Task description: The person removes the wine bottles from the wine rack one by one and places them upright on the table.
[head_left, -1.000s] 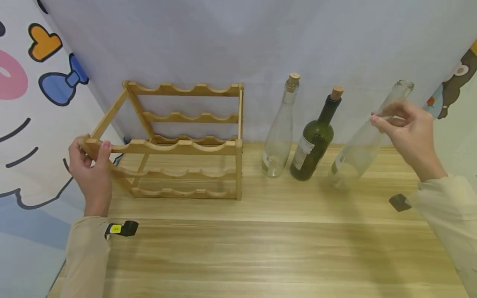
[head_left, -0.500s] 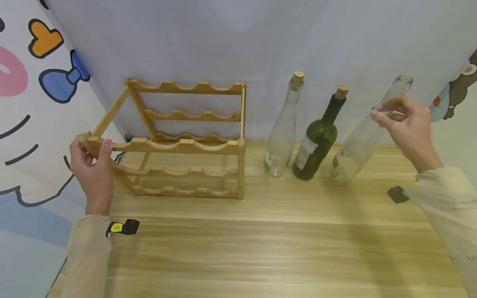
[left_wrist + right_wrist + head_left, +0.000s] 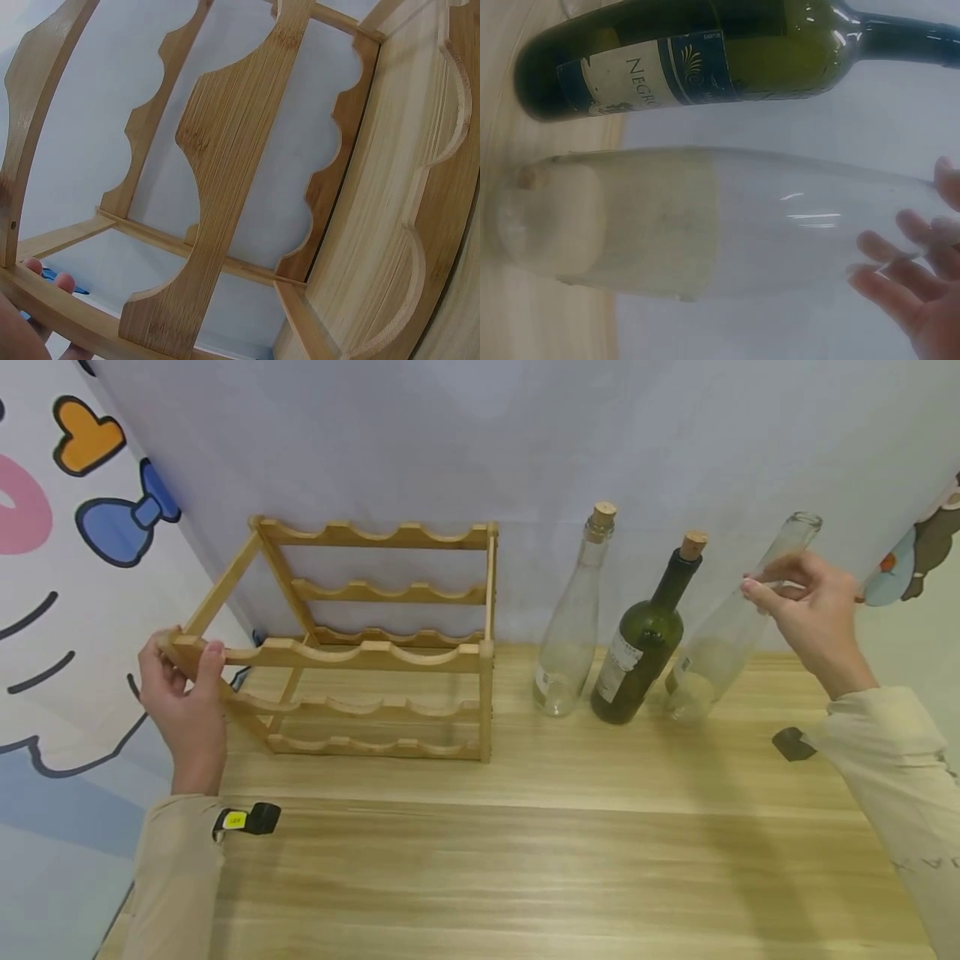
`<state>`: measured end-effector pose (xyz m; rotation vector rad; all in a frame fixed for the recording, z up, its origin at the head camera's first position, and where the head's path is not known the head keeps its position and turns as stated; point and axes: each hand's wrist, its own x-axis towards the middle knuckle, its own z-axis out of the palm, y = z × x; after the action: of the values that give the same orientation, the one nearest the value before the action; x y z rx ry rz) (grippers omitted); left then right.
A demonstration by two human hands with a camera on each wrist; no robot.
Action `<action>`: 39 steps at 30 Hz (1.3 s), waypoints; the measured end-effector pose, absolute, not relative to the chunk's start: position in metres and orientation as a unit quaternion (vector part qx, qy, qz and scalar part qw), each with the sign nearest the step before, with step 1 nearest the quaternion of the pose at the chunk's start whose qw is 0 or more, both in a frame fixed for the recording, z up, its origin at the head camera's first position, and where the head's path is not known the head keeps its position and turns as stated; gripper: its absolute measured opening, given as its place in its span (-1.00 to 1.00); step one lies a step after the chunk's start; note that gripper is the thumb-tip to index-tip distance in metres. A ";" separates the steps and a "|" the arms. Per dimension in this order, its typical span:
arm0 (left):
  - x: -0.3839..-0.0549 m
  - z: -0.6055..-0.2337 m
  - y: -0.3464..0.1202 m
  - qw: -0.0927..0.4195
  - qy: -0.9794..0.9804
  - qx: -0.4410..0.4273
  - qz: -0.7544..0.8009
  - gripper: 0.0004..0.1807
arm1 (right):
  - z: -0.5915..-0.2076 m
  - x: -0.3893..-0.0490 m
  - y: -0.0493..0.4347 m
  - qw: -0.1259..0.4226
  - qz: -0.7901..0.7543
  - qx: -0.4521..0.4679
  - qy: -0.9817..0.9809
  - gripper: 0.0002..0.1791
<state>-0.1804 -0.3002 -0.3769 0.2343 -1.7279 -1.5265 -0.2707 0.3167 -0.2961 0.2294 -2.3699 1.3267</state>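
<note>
My left hand [image 3: 183, 710] grips the front left corner of a wooden wine rack [image 3: 375, 656], thumb on the top rail. In the left wrist view, fingertips [image 3: 64, 282] show behind the rack's end bar. My right hand [image 3: 813, 618] holds a clear glass bottle [image 3: 720, 647] by its neck, fingers and thumb around it. That bottle has an open mouth and leans to the right; whether its base touches the table I cannot tell. Left of it stands a corked green wine bottle [image 3: 637, 647], whose label [image 3: 656, 71] shows in the right wrist view.
A second clear bottle [image 3: 566, 647] with a cork stands between the rack and the green bottle. Behind everything hangs a pale backdrop [image 3: 420, 443]. The wooden table [image 3: 480, 868] extends in front, and a cartoon-printed panel [image 3: 60, 635] borders the left side.
My right hand has shifted slightly left with the clear bottle, bringing it closer to the green one. The left hand keeps its grip on the rack. The head view has shifted a little.
</note>
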 end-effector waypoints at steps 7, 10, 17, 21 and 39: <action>-0.181 -0.376 -0.299 0.401 -0.672 0.091 -0.616 -0.52 | -0.299 -0.271 0.319 0.198 0.479 0.089 -0.851 -0.81; -0.181 -0.376 -0.300 0.401 -0.676 0.098 -0.610 -0.52 | -0.302 -0.271 0.320 0.202 0.474 0.091 -0.852 -0.81; -0.180 -0.377 -0.300 0.406 -0.694 0.096 -0.588 -0.53 | -0.302 -0.268 0.321 0.171 0.436 0.081 -0.880 -0.73; -0.180 -0.377 -0.300 0.405 -0.696 0.100 -0.585 -0.53 | -0.300 -0.265 0.321 0.130 0.413 0.063 -0.899 -0.66; -0.173 -0.370 -0.301 0.361 -0.746 0.118 -0.547 -0.47 | -0.292 -0.254 0.307 0.099 0.374 0.041 -0.921 -0.36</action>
<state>-0.1726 -0.3011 -0.3698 0.3052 -1.9217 -1.4097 -0.2537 0.3070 -0.2925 0.1211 -2.7249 1.1068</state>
